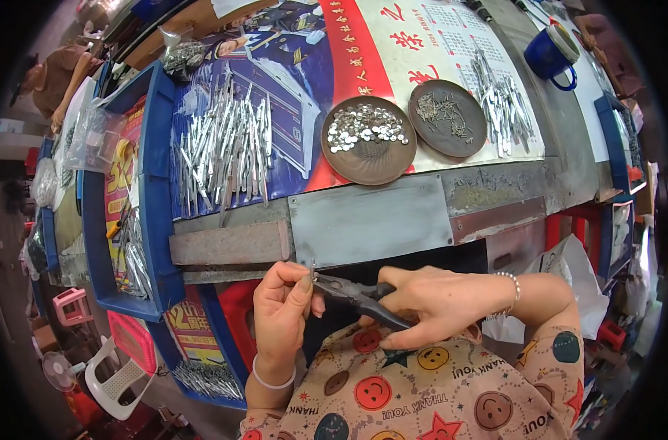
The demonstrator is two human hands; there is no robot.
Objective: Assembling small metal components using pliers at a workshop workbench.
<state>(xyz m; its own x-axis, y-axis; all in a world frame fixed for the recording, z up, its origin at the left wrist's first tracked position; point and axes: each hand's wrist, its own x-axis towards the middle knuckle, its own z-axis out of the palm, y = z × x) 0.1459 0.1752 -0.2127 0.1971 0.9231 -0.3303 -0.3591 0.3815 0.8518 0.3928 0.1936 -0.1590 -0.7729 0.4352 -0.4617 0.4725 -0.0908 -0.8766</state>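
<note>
Tan smiley-print clothing (429, 370) is worn with 1 white left bangle (274, 386) and 1 beaded right bracelet (517, 285).

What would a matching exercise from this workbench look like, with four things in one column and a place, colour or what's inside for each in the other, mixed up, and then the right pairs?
Things
1. Pliers
2. Mug
3. Left brown dish
4. Right brown dish

Descriptions
A. Holds thin pins
B. Gripped in the right hand
C. Holds shiny round discs
D. Blue, with a handle on its side

Right pairs: 1-B, 2-D, 3-C, 4-A
</note>
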